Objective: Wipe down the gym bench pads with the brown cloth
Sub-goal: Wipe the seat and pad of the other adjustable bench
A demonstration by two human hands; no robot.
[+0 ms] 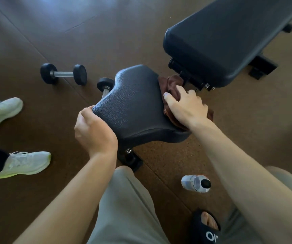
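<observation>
The black seat pad [134, 104] of the gym bench sits in the middle of the view, and the long black back pad [226, 37] stretches away to the upper right. My left hand [94, 131] grips the seat pad's near left corner. My right hand [185, 106] presses the brown cloth [170, 83] against the seat pad's right edge, by the gap between the two pads. Much of the cloth is hidden under my hand.
Two black dumbbells [63, 74] [104, 85] lie on the brown floor left of the seat. Another person's white sneakers [27, 163] stand at the left edge. A plastic water bottle [196, 183] lies by my knee. My sandalled foot [206, 226] is at the bottom right.
</observation>
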